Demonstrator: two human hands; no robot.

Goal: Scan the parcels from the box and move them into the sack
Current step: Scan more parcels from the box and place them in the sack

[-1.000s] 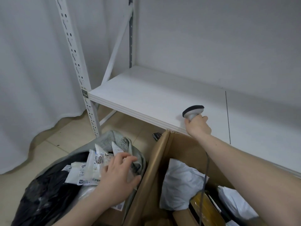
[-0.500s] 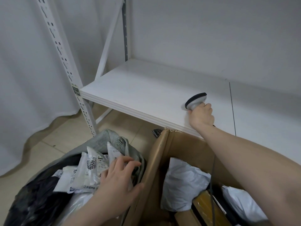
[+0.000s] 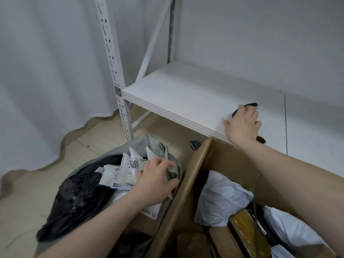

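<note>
The grey sack (image 3: 158, 144) stands open at lower left, holding a black bag (image 3: 78, 198) and several white labelled parcels (image 3: 124, 172). My left hand (image 3: 156, 181) is inside the sack mouth, its fingers curled on a white parcel by the rim. An open cardboard box (image 3: 186, 192) at lower right holds a white poly parcel (image 3: 221, 200), a taped brown parcel (image 3: 247, 233) and another white parcel (image 3: 294, 228). My right hand (image 3: 242, 125) rests over the black-headed scanner (image 3: 251, 104), which lies on the white shelf (image 3: 186, 94); the thumb is spread apart from it.
The scanner's dark cable (image 3: 256, 207) runs down into the box. A perforated white shelf post (image 3: 111, 58) stands left of the shelf, with a white curtain (image 3: 46, 71) beyond. A small dark object (image 3: 194, 144) lies on the tiled floor under the shelf.
My right hand has lowered the scanner from upright to lying on the shelf and loosened around it. My left hand has closed its fingers on the parcel in the sack.
</note>
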